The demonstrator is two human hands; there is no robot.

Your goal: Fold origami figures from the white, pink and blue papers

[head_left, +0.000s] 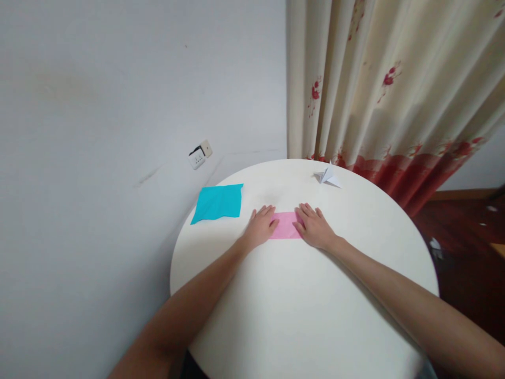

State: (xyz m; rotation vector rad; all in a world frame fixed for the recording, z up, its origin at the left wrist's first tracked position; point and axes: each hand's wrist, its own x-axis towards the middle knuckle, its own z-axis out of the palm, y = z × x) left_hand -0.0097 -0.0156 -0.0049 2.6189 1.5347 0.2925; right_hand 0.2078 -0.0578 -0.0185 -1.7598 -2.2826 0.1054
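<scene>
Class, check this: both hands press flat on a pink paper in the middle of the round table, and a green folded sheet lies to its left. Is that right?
Not quite. The head view shows the folded sheet is blue, not green. The rest holds: the left hand and right hand press flat on the pink paper on the round table.

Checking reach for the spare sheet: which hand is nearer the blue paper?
Left. The left hand rests on the pink paper, just right of the blue paper; the right hand lies farther right, across the pink paper.
</scene>
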